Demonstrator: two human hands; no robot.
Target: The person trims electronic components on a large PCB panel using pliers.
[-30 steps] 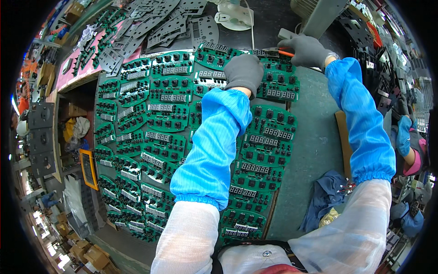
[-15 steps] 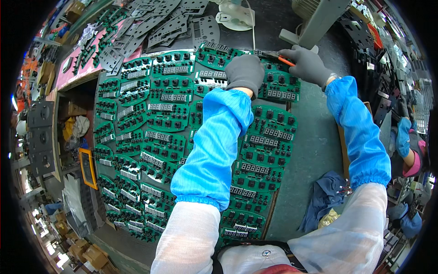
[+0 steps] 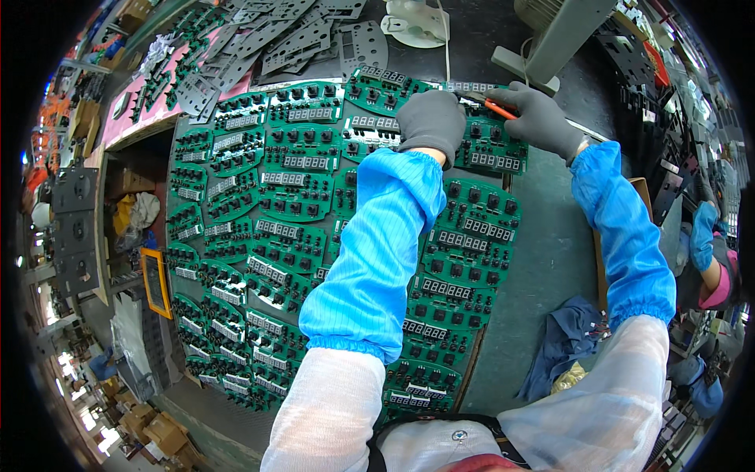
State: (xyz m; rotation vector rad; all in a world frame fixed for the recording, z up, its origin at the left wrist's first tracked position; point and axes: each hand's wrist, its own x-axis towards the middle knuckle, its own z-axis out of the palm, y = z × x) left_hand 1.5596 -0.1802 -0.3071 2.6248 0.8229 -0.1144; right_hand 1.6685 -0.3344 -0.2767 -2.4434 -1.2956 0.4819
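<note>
My left hand (image 3: pixel 432 123), in a dark grey glove, is curled at the left end of a green circuit board (image 3: pixel 472 86) at the far side of the bench. Its fingertips are hidden under the glove's back. From the right, my gloved right hand (image 3: pixel 541 118) is closed around orange-handled cutters (image 3: pixel 500 108). Their dark jaws point left, over that board and close to my left hand. Just below lies another board (image 3: pixel 494 160) with a digit display and black buttons. Many similar green boards (image 3: pixel 305 147) cover the bench in rows.
Grey perforated metal plates (image 3: pixel 295 49) are heaped at the far left, beside a pink sheet (image 3: pixel 134 126) with small parts. A grey machine stand (image 3: pixel 566 47) rises at the far right. Dark blue cloth (image 3: pixel 562 342) lies near right. Another person's blue sleeve (image 3: pixel 702 236) shows at the right.
The whole view has shifted slightly right and down. Both hands stay at the same far board, the cutters still in my right hand, with their jaws a little more visible.
</note>
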